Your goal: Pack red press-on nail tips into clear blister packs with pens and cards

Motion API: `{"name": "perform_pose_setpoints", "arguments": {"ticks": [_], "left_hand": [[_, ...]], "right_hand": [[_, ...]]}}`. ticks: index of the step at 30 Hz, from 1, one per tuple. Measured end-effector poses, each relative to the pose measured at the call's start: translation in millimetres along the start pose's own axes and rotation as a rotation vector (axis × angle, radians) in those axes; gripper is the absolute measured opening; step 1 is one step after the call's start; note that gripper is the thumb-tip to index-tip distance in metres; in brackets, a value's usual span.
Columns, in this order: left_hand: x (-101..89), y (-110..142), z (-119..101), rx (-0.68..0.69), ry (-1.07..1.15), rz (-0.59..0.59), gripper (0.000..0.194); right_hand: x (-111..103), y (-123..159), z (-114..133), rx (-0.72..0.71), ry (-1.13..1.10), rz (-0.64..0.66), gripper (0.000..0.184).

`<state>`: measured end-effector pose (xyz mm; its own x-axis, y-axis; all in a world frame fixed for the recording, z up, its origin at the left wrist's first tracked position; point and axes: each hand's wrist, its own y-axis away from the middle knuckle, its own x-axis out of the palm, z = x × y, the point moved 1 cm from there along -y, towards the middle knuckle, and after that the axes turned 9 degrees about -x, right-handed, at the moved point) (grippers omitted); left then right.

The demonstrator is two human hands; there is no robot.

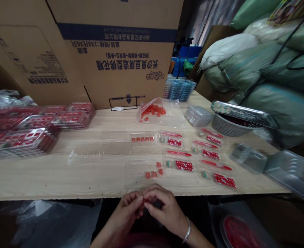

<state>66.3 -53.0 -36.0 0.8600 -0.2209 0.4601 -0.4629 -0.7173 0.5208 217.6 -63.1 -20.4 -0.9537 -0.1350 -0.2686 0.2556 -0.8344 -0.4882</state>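
In front of the table's near edge, my left hand (128,209) and my right hand (164,208) meet with fingertips pinched together. Between them shows a small red piece (145,200), mostly covered by the fingers. Just beyond lies a clear plastic tray (135,168) with several small red-orange pieces (154,175) at its right side. Farther back, another clear tray (142,134) holds a row of such pieces. To the right, several trays contain red plastic knives (179,153), red packets with white dots (184,165) and small pale-green items (205,175).
Stacked red packages (25,137) fill the left side. A cardboard box (115,69) stands behind, with a clear bag of red pieces (154,112) before it. At right are a grey basket (226,124) and empty clear containers (249,158). Large sacks (257,65) pile beyond.
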Motion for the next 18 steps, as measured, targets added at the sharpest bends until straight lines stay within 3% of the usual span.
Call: {"name": "perform_pose_setpoints", "arguments": {"ticks": [2,4,6,8,13,15,18], "left_hand": [[-3.5,-4.8,-7.8,0.184,-0.144,-0.103,0.034],[-11.8,-11.4,-18.9,0.442,-0.449,-0.268,0.027],[-22.8,-19.6,-27.9,0.696,-0.813,-0.428,0.019],[-33.3,-28.5,-31.2,0.858,-1.079,-0.496,0.017],[-44.9,-39.6,-23.7,0.991,-1.282,-0.474,0.019],[-45.2,-39.3,-21.2,1.003,-1.285,-0.481,0.018],[-46.6,-38.9,-20.8,1.011,-1.274,-0.464,0.018]], "right_hand": [[1.1,-9.4,-7.6,0.006,0.029,-0.061,0.011],[-0.4,-22.6,-19.5,-0.031,0.144,-0.062,0.011],[-2.4,-36.5,-33.3,-0.096,0.316,0.022,0.012],[-2.5,-47.5,-45.0,-0.15,0.474,0.136,0.011],[0.1,-50.7,-48.9,-0.164,0.669,0.235,0.01],[-5.4,-41.7,-45.5,-0.172,0.661,0.184,0.011],[-24.0,-22.9,-45.5,-0.115,0.684,0.009,0.017]]}}
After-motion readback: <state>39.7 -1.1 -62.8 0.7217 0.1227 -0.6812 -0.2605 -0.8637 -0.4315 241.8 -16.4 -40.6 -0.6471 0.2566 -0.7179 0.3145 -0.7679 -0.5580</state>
